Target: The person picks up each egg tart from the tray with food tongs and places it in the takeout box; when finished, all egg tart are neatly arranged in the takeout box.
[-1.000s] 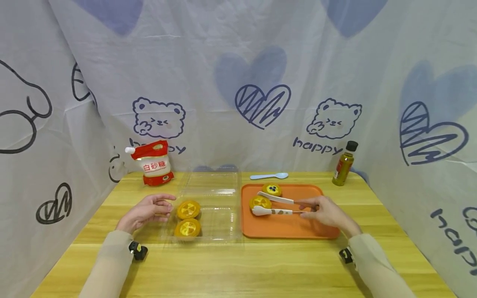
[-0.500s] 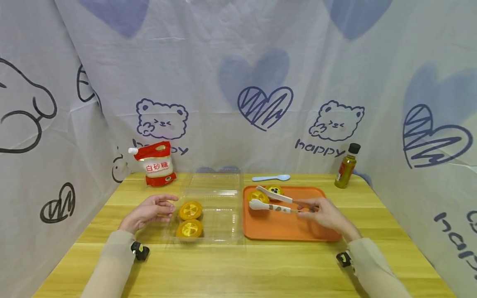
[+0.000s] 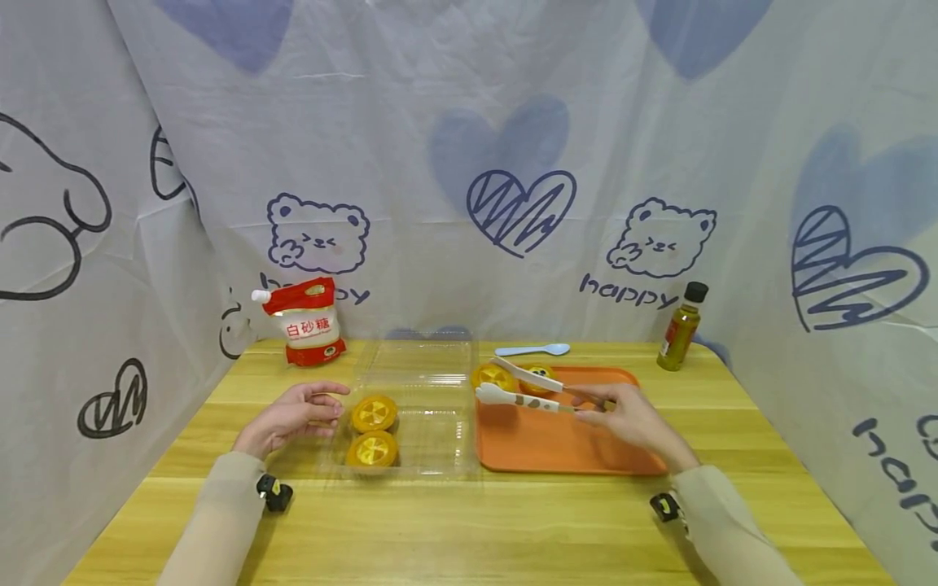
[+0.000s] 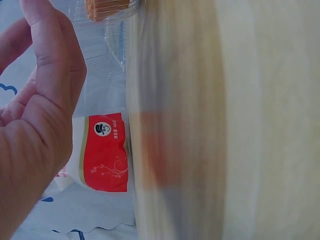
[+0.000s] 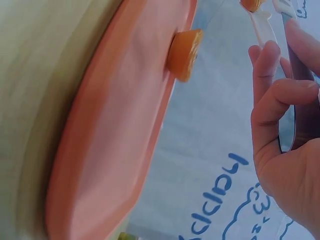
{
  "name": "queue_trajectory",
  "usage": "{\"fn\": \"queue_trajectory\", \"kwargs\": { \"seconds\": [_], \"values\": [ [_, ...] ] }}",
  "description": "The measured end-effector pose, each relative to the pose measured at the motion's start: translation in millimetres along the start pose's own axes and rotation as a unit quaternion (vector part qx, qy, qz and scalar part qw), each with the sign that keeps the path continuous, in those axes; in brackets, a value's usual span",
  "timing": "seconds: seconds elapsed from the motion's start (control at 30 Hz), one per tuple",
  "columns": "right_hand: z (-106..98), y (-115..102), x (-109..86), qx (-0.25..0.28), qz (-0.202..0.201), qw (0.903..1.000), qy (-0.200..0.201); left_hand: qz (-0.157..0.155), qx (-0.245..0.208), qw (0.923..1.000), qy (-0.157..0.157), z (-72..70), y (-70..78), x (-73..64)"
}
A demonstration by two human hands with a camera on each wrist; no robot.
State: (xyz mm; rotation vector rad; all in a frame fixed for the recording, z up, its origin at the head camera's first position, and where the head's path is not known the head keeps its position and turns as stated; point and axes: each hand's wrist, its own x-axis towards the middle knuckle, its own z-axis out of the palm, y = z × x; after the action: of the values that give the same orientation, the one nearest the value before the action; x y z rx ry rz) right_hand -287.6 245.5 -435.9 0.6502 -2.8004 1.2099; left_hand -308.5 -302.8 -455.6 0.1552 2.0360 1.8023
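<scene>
Right grip point(image 3: 628, 417) pinches tongs point(image 3: 528, 402) holding a tart point(image 3: 487, 377) near an orange tray point(image 3: 557, 449), left grip point(image 3: 295, 413) loosely relaxed.

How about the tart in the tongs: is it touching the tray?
No, the right wrist view shows the tart held between the tongs, apart from the tray.

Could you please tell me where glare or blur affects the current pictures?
Head view: bright glints along the clear container; left wrist view: blurry tabletop, its hazy reddish patch probably reflecting the sugar bag; right wrist view: near edge of the orange tray soft.
</scene>
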Motion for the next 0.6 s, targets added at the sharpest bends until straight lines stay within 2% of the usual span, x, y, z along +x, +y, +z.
{"fn": "queue_trajectory", "kwargs": {
  "seconds": [0.33,0.6],
  "values": [
    [10.7,-19.3,8.4,-0.042,-0.03,0.9985,0.02,0.004,-0.007,0.9999,-0.008,0.7,0.2,-2.5],
    [24.0,-35.5,14.3,-0.043,-0.01,0.9989,-0.014,0.0,-0.001,1.0,-0.001,1.4,1.6,-1.5]
  ]
}}
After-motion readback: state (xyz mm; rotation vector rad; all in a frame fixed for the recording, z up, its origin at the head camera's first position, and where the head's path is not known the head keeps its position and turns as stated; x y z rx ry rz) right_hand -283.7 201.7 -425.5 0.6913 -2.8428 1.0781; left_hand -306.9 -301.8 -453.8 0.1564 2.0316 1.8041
